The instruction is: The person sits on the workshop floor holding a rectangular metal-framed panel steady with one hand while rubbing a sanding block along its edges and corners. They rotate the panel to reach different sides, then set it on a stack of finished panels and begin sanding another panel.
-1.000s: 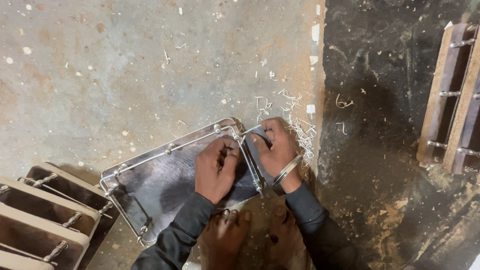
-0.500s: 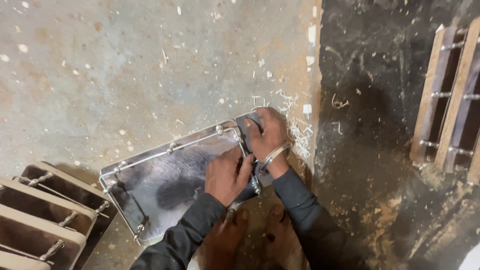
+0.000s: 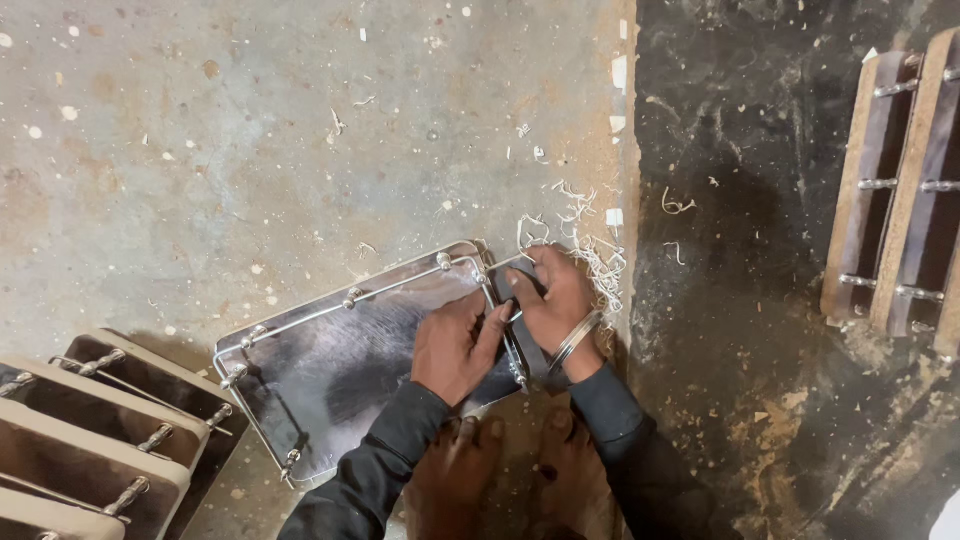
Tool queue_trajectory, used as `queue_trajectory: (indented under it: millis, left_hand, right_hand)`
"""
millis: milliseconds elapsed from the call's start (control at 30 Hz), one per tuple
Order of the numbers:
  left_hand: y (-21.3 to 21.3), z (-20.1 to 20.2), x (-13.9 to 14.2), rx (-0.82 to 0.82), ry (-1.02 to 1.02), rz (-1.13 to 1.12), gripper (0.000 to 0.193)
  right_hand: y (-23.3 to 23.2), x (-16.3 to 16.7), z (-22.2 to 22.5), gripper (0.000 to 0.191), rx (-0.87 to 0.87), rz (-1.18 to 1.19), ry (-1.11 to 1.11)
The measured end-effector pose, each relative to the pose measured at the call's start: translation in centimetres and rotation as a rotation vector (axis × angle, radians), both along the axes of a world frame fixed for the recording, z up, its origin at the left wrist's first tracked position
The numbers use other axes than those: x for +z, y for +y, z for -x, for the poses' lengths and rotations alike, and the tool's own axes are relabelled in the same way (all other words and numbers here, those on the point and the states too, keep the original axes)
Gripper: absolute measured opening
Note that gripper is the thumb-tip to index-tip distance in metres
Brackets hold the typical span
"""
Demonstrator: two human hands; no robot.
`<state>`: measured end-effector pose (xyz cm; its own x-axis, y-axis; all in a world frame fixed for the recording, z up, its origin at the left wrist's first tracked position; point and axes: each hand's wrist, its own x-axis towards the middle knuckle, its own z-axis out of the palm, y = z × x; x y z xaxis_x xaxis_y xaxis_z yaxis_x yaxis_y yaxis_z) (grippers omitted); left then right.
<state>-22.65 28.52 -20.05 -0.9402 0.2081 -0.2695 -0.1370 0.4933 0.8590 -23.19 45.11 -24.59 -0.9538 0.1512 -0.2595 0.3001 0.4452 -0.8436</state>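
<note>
Your left hand [image 3: 455, 345] lies flat and open on the metal tray [image 3: 330, 365], the fingers pressing near its right rim, and it grips nothing. Your right hand [image 3: 555, 295] is closed around a dark strip [image 3: 527, 340] at that same rim; what this strip is made of is hard to tell, because your fingers cover its upper end. A metal bangle [image 3: 578, 338] sits on your right wrist. The tray rests on the concrete floor [image 3: 200, 150], just in front of your bare feet [image 3: 510, 470], and its near corner is hidden behind your left sleeve. Thin pale shavings [image 3: 590, 235] lie on the floor beside your right hand. At the lower left, some wooden trays with metal rails [image 3: 90, 430] are cut off by the picture edge. At the right edge more wooden trays [image 3: 900, 190] are cut off too. No label or package can be seen.
</note>
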Motion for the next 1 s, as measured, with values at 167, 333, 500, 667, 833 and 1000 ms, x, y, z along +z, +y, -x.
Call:
queue_trajectory:
  millis: [167, 333, 500, 667, 833, 1000]
  left_hand:
    - [0.0, 0.1, 0.1, -0.005, 0.015, -0.036, 0.027]
    - [-0.1, 0.1, -0.1, -0.017, 0.038, -0.031, 0.026]
    - [-0.2, -0.1, -0.5, -0.049, 0.079, -0.015, 0.026]
    - [-0.1, -0.2, -0.4, -0.059, 0.082, -0.029, 0.024]
    - [0.0, -0.3, -0.6, -0.071, 0.067, 0.040, 0.028]
    - [0.0, -0.4, -0.7, -0.062, 0.070, 0.028, 0.027]
  right_hand:
    - [-0.1, 0.4, 0.5, 0.026, 0.033, -0.011, -0.084]
    - [0.1, 1.3, 1.3, 0.023, 0.122, -0.189, -0.130]
    - [0.2, 0.6, 2.0, 0.022, 0.131, -0.123, -0.131]
    - [-0.3, 0.2, 2.3, 0.028, 0.100, -0.179, -0.133]
    - [-0.1, 1.2, 3.4, 0.026, 0.203, -0.242, 0.051]
    - [-0.1, 1.0, 4.0, 0.024, 0.198, -0.198, 0.003]
